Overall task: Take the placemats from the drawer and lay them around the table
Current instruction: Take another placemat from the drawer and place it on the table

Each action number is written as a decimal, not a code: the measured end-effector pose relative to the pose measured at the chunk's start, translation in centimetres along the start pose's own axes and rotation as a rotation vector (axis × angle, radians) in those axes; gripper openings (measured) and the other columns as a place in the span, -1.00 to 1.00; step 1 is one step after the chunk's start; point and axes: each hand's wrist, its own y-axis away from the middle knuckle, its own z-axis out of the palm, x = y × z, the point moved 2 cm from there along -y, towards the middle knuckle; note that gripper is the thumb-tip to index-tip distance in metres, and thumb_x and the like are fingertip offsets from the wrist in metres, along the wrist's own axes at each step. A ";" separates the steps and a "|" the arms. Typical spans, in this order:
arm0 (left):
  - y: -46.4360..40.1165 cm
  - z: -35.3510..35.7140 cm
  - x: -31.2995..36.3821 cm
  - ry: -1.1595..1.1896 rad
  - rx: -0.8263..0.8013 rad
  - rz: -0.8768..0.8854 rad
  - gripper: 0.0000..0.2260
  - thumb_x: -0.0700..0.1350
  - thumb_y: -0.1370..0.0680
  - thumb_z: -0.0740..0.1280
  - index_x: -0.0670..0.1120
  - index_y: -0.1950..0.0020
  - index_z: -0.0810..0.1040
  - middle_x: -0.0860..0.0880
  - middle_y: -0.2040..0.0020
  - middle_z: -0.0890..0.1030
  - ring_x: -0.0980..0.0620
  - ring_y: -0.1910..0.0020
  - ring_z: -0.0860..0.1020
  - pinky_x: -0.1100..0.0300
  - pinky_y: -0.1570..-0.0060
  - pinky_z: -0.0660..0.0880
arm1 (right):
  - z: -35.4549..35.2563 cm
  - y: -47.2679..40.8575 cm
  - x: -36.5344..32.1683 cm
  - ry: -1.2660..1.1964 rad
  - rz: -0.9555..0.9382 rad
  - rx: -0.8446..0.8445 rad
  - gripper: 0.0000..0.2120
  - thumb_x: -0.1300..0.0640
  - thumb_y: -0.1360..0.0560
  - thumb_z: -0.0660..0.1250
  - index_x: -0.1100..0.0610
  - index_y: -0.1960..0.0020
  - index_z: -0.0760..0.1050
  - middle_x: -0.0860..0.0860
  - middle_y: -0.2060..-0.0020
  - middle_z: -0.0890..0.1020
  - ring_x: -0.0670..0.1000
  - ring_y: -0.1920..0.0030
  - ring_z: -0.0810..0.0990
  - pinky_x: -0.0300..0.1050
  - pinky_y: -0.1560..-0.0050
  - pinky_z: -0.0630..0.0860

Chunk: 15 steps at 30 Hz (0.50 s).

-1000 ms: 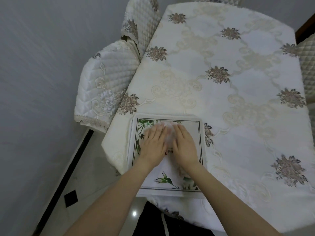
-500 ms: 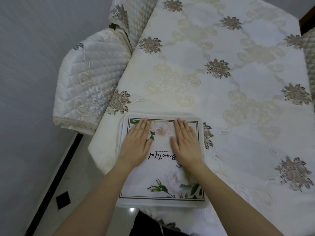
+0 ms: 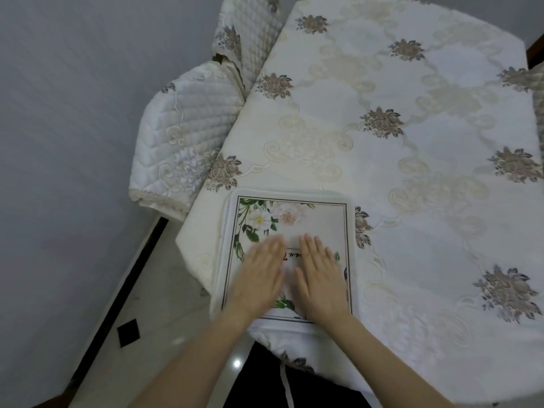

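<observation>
A stack of white placemats [image 3: 318, 222] with a black border and green-and-pink flower print lies at the near left corner of the table [image 3: 412, 172]; offset edges of lower mats show at its left and far sides. My left hand [image 3: 259, 275] and my right hand [image 3: 319, 278] rest flat, palms down, side by side on the middle and near part of the top mat. The fingers are stretched out and hold nothing. The hands hide the printed script and the lower flowers.
The table wears a cream embroidered cloth with brown flower motifs. Two chairs in quilted white covers [image 3: 182, 136] stand against its left side. A grey wall runs along the left, above a pale tiled floor [image 3: 164, 304] with a black strip.
Both hands have slid back toward me over the top mat and come closer together. The upper flower print is now uncovered.
</observation>
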 end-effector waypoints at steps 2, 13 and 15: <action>1.2 1.4 2.5 0.004 -0.028 0.027 -0.44 0.02 -0.58 0.00 -0.21 -0.53 0.08 -0.15 -0.54 0.10 -0.09 -0.53 0.05 -0.03 -0.45 0.01 | 1.7 1.2 -1.5 -0.037 0.000 -0.028 -0.47 -0.02 -0.62 -0.06 0.18 -0.52 0.12 0.04 -0.50 0.14 0.03 -0.51 0.12 -0.04 -0.49 -0.05; 3.6 1.7 -1.8 0.043 -0.044 -0.077 -0.45 0.07 -0.64 -0.06 -0.17 -0.56 -0.03 -0.08 -0.58 -0.01 0.02 -0.55 -0.06 0.03 -0.49 0.00 | 1.7 3.2 3.2 0.035 -0.011 -0.070 -0.41 -0.11 -0.62 -0.06 0.12 -0.56 -0.01 0.01 -0.55 0.06 -0.03 -0.55 -0.05 -0.02 -0.52 -0.05; 4.6 1.2 -3.4 0.074 -0.042 -0.095 -0.46 0.04 -0.64 -0.03 -0.18 -0.56 0.00 -0.09 -0.57 0.01 0.03 -0.55 -0.03 0.04 -0.49 0.02 | 1.1 3.9 4.4 0.041 0.001 -0.072 -0.41 -0.12 -0.62 -0.06 0.12 -0.56 -0.01 0.01 -0.55 0.05 -0.03 -0.55 -0.05 -0.01 -0.52 -0.03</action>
